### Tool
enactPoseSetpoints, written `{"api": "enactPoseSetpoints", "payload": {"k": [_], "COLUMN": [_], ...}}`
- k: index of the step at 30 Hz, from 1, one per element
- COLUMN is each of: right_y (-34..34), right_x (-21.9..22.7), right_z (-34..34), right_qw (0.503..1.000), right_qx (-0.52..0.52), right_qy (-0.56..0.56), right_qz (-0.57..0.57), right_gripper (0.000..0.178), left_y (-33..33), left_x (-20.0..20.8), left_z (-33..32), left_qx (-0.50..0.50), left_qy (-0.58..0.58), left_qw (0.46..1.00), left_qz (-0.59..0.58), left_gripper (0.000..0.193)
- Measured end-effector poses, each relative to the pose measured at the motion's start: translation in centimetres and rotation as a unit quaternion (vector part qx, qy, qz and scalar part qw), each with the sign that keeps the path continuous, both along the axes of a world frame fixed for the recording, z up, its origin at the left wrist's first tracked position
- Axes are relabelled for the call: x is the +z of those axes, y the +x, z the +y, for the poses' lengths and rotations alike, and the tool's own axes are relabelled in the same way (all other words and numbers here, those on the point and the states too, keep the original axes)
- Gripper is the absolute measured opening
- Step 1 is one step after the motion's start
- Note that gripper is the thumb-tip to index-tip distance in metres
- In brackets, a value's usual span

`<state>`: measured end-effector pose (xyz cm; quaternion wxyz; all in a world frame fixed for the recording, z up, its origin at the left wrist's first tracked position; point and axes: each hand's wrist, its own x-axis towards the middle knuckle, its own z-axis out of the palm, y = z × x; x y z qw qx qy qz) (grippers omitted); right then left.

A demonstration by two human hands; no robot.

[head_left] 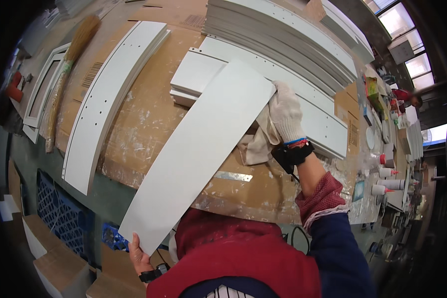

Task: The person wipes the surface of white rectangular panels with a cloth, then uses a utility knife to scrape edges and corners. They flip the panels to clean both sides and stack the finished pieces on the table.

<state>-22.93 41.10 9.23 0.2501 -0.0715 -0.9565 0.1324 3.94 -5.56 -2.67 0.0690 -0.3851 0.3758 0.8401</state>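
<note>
White board [198,144] slants between two hands

The bare left hand [139,255] pinches the near end of the board at its edge. Beyond, a shiny metal strip [233,176] lies on the cardboard-covered worktop [144,109], over which the board extends. A beige cloth [260,146] bunches beneath the gloved right hand [287,111], which is closed on the far right corner, its underside fingers hidden. The far end overlaps drilled white panels [328,134]; behind them rises a taller panel stack [283,39].
</note>
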Motion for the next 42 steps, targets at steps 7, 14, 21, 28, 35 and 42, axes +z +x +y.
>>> {"api": "enactPoseSetpoints", "payload": {"k": [7, 14, 21, 28, 35, 42], "right_y": [-0.5, 1.7, 9.4, 23.3, 23.4, 15.6], "right_x": [0.9, 4.0, 5.3, 4.0, -2.5, 4.8], "right_z": [1.2, 7.4, 11.0, 22.4, 33.6, 22.3], "right_qw": [0.997, 0.987, 0.988, 0.847, 0.856, 0.936], "right_qx": [0.041, -0.138, -0.085, -0.45, -0.331, -0.276], "right_qy": [-0.05, -0.085, 0.066, 0.053, -0.135, -0.182], "right_qz": [-0.039, 0.017, 0.113, 0.279, 0.374, 0.121], "right_gripper": [0.022, 0.031, 0.055, 0.057, 0.057, 0.051], "left_y": [-0.3, -0.3, -0.7, -0.6, -1.0, -0.3], "left_x": [1.1, 0.9, 1.7, 2.7, 4.0, 5.0], "left_z": [0.9, 1.2, 2.5, 2.6, 2.7, 3.2], "left_qx": [0.017, 0.021, 0.013, 0.013, 0.038, 0.053], "left_qy": [0.026, 0.013, -0.008, -0.023, -0.039, -0.049], "left_qw": [0.999, 1.0, 1.0, 0.999, 0.998, 0.997], "left_qz": [-0.002, 0.015, 0.021, 0.034, 0.034, 0.038], "left_gripper": [0.045, 0.046, 0.047, 0.046, 0.04, 0.041]}}
